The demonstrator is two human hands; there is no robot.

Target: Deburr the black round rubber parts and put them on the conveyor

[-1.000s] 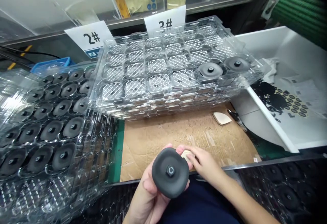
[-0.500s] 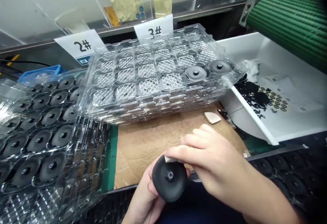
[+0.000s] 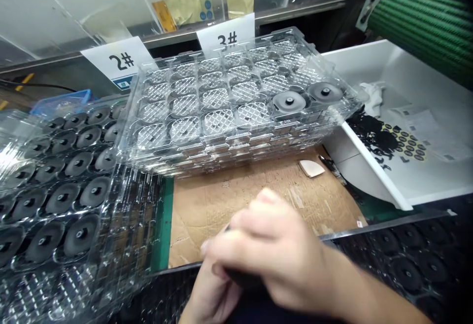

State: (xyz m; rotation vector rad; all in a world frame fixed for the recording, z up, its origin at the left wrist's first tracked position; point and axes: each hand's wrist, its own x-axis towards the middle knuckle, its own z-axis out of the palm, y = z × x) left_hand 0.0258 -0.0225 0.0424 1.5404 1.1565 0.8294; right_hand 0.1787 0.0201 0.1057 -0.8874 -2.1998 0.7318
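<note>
My left hand (image 3: pixel 210 287) is low in the middle, its fingers closed around a black rounded disc (image 3: pixel 244 278). Across the top of that disc lies my right hand (image 3: pixel 275 250), blurred, with curled fingers. It hides most of the disc, including the metal-tipped hub seen before. The small white pad pinched in my right hand earlier is out of sight beneath the fingers. Beyond my hands, a separate white wedge-shaped pad (image 3: pixel 312 168) rests on the cardboard sheet (image 3: pixel 199 205).
A stack of clear trays (image 3: pixel 185 131) stands behind the cardboard, two black discs (image 3: pixel 290 101) in its top tray. More disc-filled trays (image 3: pixel 79 196) are at left. To the right are a white bin (image 3: pixel 439 176) with black scraps and a green ribbed roller (image 3: pixel 424 18).
My right hand has swung left and over the disc, covering its face and the white pad. My left hand keeps its hold. The view has shifted slightly.
</note>
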